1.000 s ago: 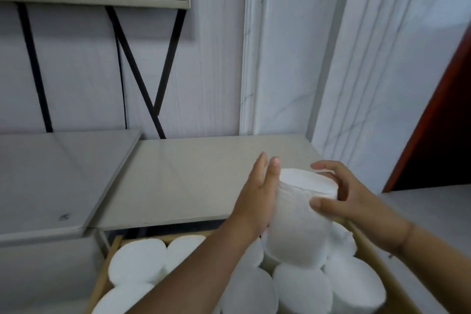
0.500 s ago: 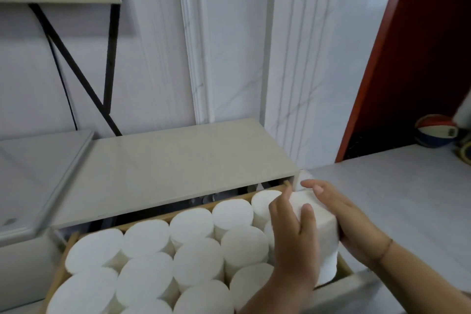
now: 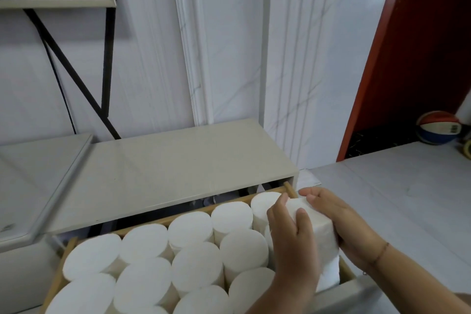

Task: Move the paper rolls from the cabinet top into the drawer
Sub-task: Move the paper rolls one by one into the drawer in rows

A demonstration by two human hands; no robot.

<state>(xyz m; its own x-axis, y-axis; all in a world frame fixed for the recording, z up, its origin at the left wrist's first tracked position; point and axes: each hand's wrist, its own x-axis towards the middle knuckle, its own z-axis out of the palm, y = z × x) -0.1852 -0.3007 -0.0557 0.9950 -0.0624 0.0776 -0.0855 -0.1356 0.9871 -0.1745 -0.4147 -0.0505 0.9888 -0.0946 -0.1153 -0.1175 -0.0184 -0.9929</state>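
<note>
— Where is the paper roll [image 3: 318, 233] that the hands have?
— At the right end of the drawer [image 3: 158, 224], close to its back right corner. It looks slightly tilted, and its top stands higher than the rolls beside it.

— What is each grip doing?
— The left hand [image 3: 293, 245] comes in from the drawer's front edge. Its grip is curled over the roll's left side, with fingertips on the top face. The right hand [image 3: 339, 222] wraps the right side, its grip curled as well, fingertips at the roll's far rim. The roll is pinched between the two.

— Does it rest on anything?
— I cannot tell. A lower roll [image 3: 328, 275] shows just beneath it at the front right corner, but the hands hide where the two might meet.

— And the rest of the drawer?
— The packed rolls [image 3: 196, 265] stand upright, flat ends up, touching one another in rows from the left edge across to the held one. The drawer is pulled out, and its wooden walls show along the left and back edges.

— The cabinet top [image 3: 165, 176]?
— A pale slab behind the drawer's back edge, set against the marbled wall [image 3: 229, 58].

— Anything else?
— A thin bracelet [image 3: 379, 253] on the right wrist, a red panel [image 3: 420, 46] off to the right, and a ball [image 3: 438, 128] on the floor [image 3: 407, 199] past it.
</note>
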